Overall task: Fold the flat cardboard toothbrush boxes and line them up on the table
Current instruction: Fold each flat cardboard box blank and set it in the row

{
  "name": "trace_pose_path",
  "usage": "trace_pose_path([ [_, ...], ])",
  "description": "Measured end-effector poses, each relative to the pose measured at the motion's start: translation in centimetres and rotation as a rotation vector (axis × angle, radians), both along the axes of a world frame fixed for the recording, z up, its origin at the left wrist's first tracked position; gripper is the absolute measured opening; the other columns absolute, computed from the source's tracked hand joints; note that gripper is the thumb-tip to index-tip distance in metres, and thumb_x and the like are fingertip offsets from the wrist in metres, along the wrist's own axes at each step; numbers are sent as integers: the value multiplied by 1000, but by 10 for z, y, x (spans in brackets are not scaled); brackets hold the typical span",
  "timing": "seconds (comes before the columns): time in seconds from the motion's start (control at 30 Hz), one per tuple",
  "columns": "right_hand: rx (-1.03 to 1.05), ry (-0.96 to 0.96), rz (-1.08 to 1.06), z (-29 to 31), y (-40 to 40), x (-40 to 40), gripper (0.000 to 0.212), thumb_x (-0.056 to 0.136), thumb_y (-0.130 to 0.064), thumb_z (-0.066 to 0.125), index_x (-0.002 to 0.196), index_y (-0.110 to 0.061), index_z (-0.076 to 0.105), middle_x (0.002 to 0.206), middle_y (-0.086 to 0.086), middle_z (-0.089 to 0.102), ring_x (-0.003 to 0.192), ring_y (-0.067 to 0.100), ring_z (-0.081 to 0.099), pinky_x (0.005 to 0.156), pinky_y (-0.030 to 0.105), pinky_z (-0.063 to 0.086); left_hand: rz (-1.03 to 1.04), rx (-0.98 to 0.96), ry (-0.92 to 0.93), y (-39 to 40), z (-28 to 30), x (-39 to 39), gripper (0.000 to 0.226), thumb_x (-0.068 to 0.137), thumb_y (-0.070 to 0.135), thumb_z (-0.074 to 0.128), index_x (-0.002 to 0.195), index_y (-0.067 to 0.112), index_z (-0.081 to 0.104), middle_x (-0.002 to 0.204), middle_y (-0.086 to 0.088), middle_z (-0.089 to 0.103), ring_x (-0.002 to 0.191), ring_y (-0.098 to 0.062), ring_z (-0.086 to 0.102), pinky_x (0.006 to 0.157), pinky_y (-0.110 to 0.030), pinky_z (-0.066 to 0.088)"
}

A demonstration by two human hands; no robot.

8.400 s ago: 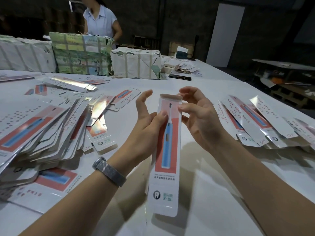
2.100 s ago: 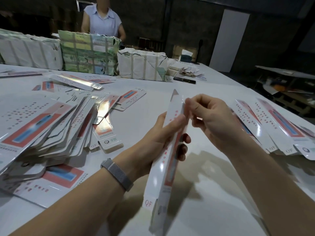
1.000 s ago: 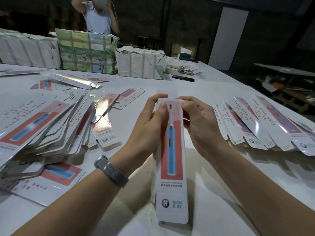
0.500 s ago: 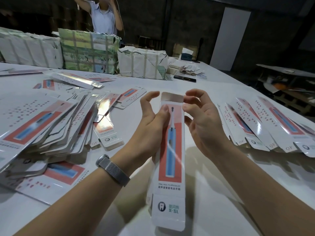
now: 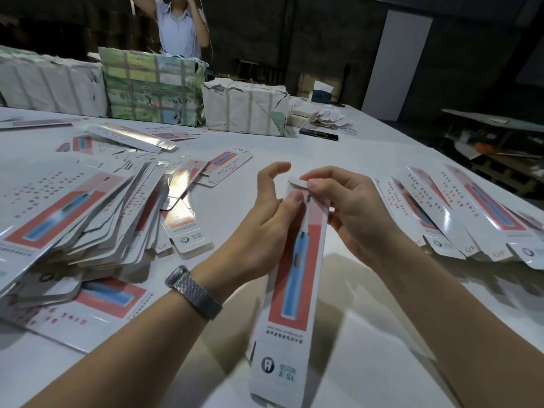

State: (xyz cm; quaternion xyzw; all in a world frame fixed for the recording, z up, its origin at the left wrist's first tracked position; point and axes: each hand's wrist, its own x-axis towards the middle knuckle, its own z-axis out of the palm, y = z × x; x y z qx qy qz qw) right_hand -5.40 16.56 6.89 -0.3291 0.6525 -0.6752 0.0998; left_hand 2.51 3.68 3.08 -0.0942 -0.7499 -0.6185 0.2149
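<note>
I hold one long white toothbrush box (image 5: 290, 293) with a red panel and a blue brush picture, its length pointing away from me above the table. My left hand (image 5: 265, 219) grips its left side near the far end, thumb on the front face, index finger raised. My right hand (image 5: 347, 213) pinches the small end flap at the far tip with thumb and forefinger. A thick heap of flat unfolded boxes (image 5: 73, 219) lies on the left. A row of folded boxes (image 5: 459, 213) lies side by side on the right.
The white table (image 5: 368, 334) stretches ahead. Wrapped bundles (image 5: 150, 89) stand along its far side, with a dark phone (image 5: 318, 134) and paper scraps beside them. A person in a light shirt (image 5: 179, 25) stands behind the bundles. Another table is at far right.
The end flap stood straight up half a second ago; now my right fingers have bent it down at the far tip. The box has tilted slightly to the right.
</note>
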Motion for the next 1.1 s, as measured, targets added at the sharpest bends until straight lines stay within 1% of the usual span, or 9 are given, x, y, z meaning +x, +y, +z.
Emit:
trace_pose_path([
  [0.1,-32,27,-50,0,-1,2,17,93,-3,59,81,-10,70,71,0,66,66,15,61,63,24,52,-32,4,-15,0,1,1,25,108,34,32,131,39,24,69,16,66,62,-4,66,59,-16,52],
  [0.3,-29,82,-112,0,0,1,19,93,-3,59,78,-9,69,69,2,66,68,25,62,63,34,53,-62,16,-44,-2,1,3,21,106,39,32,127,38,30,73,11,67,64,-9,68,60,-19,53],
  [0.43,-8,89,-97,1,3,-3,21,95,-4,57,78,-10,68,69,0,68,70,23,66,62,34,57,-77,9,-45,-3,1,4,21,105,41,33,125,36,31,74,10,67,64,-11,68,60,-20,53],
  [0.63,35,25,40,4,10,-11,29,95,-6,57,73,-17,73,76,3,70,73,17,66,62,34,55,-75,13,-31,-2,1,4,18,107,34,33,125,32,33,73,8,66,64,-9,67,60,-20,53],
  [0.77,61,-8,115,4,14,-15,13,87,-19,64,82,-12,73,81,4,71,78,18,67,64,35,56,-53,44,-44,-2,1,3,9,108,35,35,117,37,36,74,8,67,64,-11,68,60,-21,54],
  [0.87,60,-8,144,5,15,-15,20,87,-31,64,82,-17,77,83,6,71,82,21,67,69,39,57,-58,104,-46,-2,2,3,5,107,37,36,111,38,38,75,6,67,64,-13,68,59,-22,55],
  [1.0,42,7,115,3,12,-11,30,84,-42,58,88,-21,80,92,8,74,92,28,67,79,56,56,-45,157,-31,-2,2,3,4,107,37,35,107,39,39,73,5,67,62,-11,66,58,-21,54],
  [1.03,40,18,103,2,10,-11,31,84,-44,58,91,-22,79,94,8,74,94,29,67,79,57,56,-32,162,-22,-2,3,3,5,107,37,35,107,39,39,73,6,67,61,-10,66,57,-21,53],
  [1.1,41,36,92,1,8,-9,34,84,-45,56,97,-22,78,100,8,74,96,28,67,75,51,59,-5,170,2,-2,3,3,6,107,34,35,107,37,39,70,8,67,60,-8,65,56,-20,52],
])
